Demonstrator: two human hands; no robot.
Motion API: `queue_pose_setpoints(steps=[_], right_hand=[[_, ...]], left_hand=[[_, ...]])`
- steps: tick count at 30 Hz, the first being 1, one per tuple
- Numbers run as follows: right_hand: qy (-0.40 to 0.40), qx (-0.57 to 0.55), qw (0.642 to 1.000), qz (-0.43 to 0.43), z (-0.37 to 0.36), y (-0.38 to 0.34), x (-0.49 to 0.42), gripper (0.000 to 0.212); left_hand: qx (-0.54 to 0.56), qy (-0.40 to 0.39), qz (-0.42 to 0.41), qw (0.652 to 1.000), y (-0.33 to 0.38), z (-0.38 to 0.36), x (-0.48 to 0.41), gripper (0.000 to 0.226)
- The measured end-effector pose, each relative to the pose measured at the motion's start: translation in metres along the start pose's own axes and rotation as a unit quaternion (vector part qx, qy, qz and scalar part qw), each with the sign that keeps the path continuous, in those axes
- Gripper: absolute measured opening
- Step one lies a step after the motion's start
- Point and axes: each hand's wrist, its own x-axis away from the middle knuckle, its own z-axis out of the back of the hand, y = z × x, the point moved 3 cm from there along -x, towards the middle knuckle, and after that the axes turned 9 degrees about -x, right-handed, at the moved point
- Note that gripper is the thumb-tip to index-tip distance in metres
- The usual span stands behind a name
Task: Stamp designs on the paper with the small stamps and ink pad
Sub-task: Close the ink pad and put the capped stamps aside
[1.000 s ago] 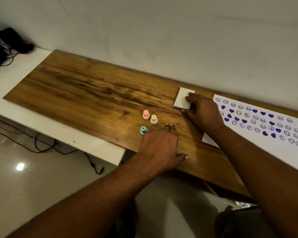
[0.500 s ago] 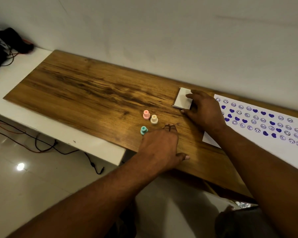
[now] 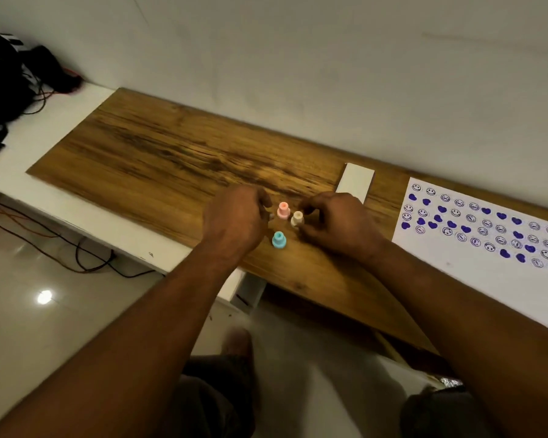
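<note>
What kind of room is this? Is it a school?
Probably a room at home, used as a craft spot: a board lies on a white bench against a bare wall, cables trail over the tiled floor, and stamped paper lies on the board.

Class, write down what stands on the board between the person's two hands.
The head view shows three: pink stamp, cream stamp, teal stamp, between left hand and right hand.

We are losing the paper (image 3: 456,279) past the right edge; our right hand (image 3: 336,226) is hiding one end of the ink pad (image 3: 355,181); our left hand (image 3: 234,216) is looking blurred.
</note>
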Motion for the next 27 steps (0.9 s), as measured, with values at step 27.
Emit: queue_pose_setpoints(steps=[27], right_hand=[[0.061, 0.162, 0.968, -0.179, 0.057, 0.054, -0.093, 0.034]], left_hand=[[0.028, 0.009, -0.016, 0.999, -0.004, -0.039, -0.017, 0.028]])
